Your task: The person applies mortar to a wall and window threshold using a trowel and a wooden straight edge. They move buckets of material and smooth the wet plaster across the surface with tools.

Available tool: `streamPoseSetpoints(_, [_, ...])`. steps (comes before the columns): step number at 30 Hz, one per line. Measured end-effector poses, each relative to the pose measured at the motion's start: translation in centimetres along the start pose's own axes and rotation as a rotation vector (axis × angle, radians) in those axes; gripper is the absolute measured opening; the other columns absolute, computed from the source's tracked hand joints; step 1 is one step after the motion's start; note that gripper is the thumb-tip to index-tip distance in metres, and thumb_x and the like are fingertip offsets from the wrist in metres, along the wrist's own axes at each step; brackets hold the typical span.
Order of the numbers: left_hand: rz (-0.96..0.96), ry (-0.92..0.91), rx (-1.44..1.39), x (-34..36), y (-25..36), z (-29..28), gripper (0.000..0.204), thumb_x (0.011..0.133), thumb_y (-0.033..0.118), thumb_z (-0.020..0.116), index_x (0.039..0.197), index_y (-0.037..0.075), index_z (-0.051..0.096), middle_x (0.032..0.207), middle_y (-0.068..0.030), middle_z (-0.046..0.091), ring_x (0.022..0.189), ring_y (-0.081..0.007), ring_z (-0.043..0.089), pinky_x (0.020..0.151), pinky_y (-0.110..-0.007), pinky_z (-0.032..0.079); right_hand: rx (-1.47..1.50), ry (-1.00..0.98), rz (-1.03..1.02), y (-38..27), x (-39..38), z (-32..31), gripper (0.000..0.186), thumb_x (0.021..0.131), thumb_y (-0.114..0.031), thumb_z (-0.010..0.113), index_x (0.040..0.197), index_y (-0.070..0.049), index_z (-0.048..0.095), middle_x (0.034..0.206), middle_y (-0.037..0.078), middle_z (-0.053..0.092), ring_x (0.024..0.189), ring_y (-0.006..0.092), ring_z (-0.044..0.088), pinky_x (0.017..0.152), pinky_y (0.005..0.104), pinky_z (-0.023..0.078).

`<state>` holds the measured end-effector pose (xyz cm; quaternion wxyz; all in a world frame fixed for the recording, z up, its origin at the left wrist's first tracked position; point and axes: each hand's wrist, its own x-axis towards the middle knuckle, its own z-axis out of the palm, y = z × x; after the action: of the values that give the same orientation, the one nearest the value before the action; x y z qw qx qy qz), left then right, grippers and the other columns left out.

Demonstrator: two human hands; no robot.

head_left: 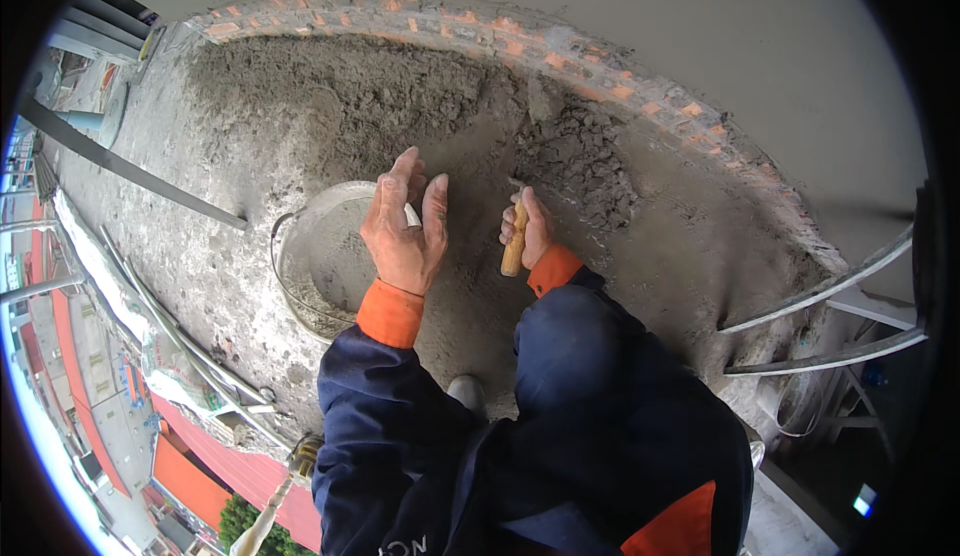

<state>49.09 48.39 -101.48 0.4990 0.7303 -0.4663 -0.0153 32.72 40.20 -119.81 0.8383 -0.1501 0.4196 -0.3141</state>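
Observation:
My left hand (405, 224) is raised over the right side of a bucket (283, 274), fingers stretched out, holding nothing. Grey wet mortar (345, 246) lies inside the bucket, and part of its rim is hidden behind that hand. To the right, my right hand (535, 231) is wrapped round the wooden handle of a trowel (513, 253). The trowel's blade cannot be made out against the grey ground. Just beyond my right hand lies a heap of dark, lumpy mortar (580, 161).
A low, curved course of broken brick (515, 48) runs along the far side, with rough mortar (330, 96) spread against it. Metal bars (130, 164) slant in at the left, and curved metal tubes (825, 356) at the right. Past the slab's left edge, red roofs (190, 481) show below.

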Motion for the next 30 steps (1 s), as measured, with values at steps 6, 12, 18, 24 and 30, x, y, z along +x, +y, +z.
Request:
streamPoseSetpoints(6, [-0.042,-0.006,-0.005,0.1,-0.8,-0.3,0.036,0.084,0.012,0.068,0.116,-0.001,0.057,0.093,-0.0121,0.066,0.077,-0.0156,0.064,0.070,-0.029,0.051,-0.108,-0.019,0.098,1.5,-3.9,-0.2,0.036,0.087,-0.045,0.060,0.093,-0.013,0.044,0.063,0.003,0.045,0.047,0.0135,0.045,0.042,0.0302,0.038])
streamPoseSetpoints(12, [-0.054,-0.052,-0.034,0.2,-0.8,1.0,0.036,0.085,0.013,0.068,0.116,-0.001,0.057,0.094,-0.0127,0.066,0.078,-0.0165,0.064,0.071,-0.029,0.052,-0.619,-0.046,0.224,2.2,1.2,1.4,0.033,0.084,-0.030,0.068,0.096,-0.011,0.043,0.062,0.001,0.046,0.045,0.0114,0.046,0.038,0.0293,0.040])
streamPoseSetpoints(18, [-0.067,-0.060,-0.056,0.1,-0.4,1.6,0.036,0.085,0.014,0.068,0.116,-0.001,0.058,0.092,-0.0136,0.066,0.080,-0.0173,0.065,0.073,-0.029,0.052,-0.417,0.316,-0.021,-1.8,7.1,-0.5,0.029,0.086,-0.030,0.064,0.094,-0.012,0.043,0.064,0.002,0.047,0.046,0.0132,0.047,0.040,0.0300,0.040])
streamPoseSetpoints(24, [0.032,0.010,-0.036,0.4,-0.9,0.9,0.034,0.083,0.012,0.068,0.112,-0.001,0.059,0.087,-0.0129,0.064,0.071,-0.0176,0.063,0.067,-0.029,0.051,-0.195,0.204,-0.063,-3.5,2.4,-3.0,0.026,0.087,-0.030,0.064,0.093,-0.013,0.045,0.067,0.003,0.047,0.048,0.0142,0.046,0.043,0.0302,0.039])
streamPoseSetpoints(30, [-0.095,0.132,-0.102,1.7,-2.9,-2.1,0.035,0.086,0.018,0.067,0.116,0.002,0.057,0.095,-0.0104,0.065,0.084,-0.0152,0.064,0.074,-0.027,0.051,0.033,0.026,-0.069,-4.3,-5.5,-7.7,0.033,0.088,-0.045,0.057,0.090,-0.013,0.048,0.063,-0.002,0.043,0.047,0.0104,0.041,0.044,0.0261,0.034])
